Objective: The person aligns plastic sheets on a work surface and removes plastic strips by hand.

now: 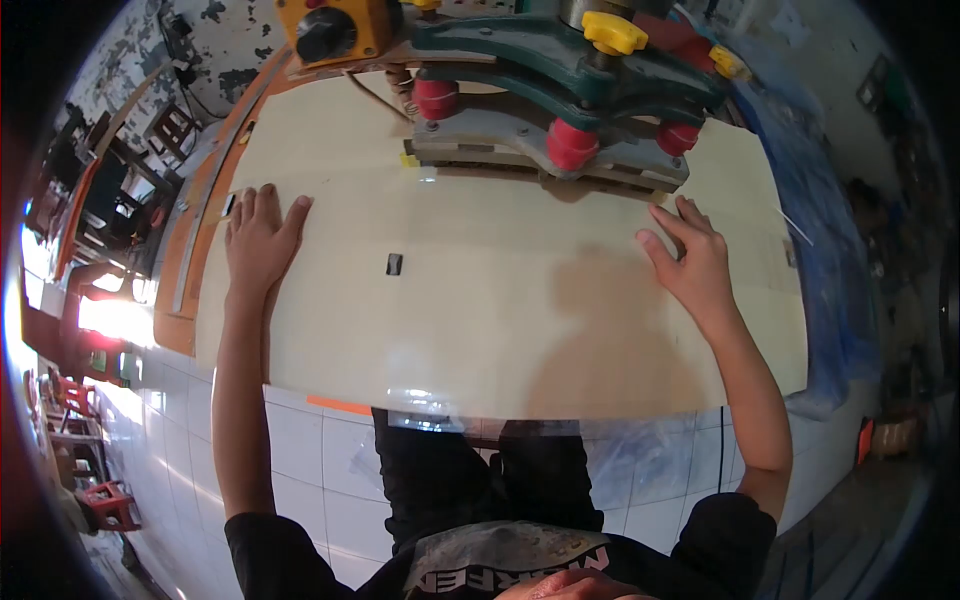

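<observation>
A wide cream-coloured sheet (470, 320) lies flat in front of me. My left hand (262, 240) rests palm down on its left part, fingers stretched and thumb spread. My right hand (692, 255) is over the right part, its fingers slightly bent and the thumb apart from them. Its fingertips are close to the right end of a press head (545, 155), a grey plate hung on red mounts under a dark green bracket (540, 60). Whether those fingertips touch the plate I cannot tell. Left of the middle, a small dark rectangular piece (395, 264) sits on the sheet.
Yellow knobs (614, 34) top the bracket, with a yellow box (335, 32) bearing a black dial beside it. A metal ruler strip (205, 215) runs along the wooden table's left side. Blue plastic sheeting (830, 270) hangs at the right. Red stools (108, 505) stand lower left.
</observation>
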Demonstrator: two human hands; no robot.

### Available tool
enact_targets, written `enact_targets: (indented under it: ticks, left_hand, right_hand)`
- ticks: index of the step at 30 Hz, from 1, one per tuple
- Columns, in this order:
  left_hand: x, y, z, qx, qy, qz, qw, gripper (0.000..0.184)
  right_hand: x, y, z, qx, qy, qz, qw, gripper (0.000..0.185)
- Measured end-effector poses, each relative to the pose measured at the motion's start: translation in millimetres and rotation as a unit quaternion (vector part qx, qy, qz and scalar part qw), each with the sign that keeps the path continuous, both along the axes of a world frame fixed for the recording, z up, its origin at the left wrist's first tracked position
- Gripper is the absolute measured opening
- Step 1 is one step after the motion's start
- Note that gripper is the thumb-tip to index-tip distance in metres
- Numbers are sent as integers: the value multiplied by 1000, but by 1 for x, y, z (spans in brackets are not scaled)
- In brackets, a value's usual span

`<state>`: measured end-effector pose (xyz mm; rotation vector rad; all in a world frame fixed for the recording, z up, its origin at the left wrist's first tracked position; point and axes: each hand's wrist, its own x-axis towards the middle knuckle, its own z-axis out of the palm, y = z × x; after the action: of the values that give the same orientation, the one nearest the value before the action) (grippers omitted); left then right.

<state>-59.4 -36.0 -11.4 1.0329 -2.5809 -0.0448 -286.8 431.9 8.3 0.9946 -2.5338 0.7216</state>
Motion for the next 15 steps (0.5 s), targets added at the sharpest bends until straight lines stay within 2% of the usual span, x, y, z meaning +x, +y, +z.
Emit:
enact_targets:
  ticks: [9, 11, 13, 15]
  left_hand:
    - [4, 4, 1, -20, 37, -15, 999, 74]
    - [4, 6, 3, -43, 3, 0, 999, 73]
    - [6, 7, 2, -54, 13, 6, 998, 71]
    - [6, 6, 3, -41, 18, -2, 999, 70]
  right_hand:
    - [0, 2, -1, 40, 49, 3, 998, 41]
    - [3, 7, 9, 46, 56, 9, 997, 41]
    - [11, 16, 22, 62, -3, 35, 997, 37]
    - [29, 33, 32, 46, -6, 31, 998, 35]
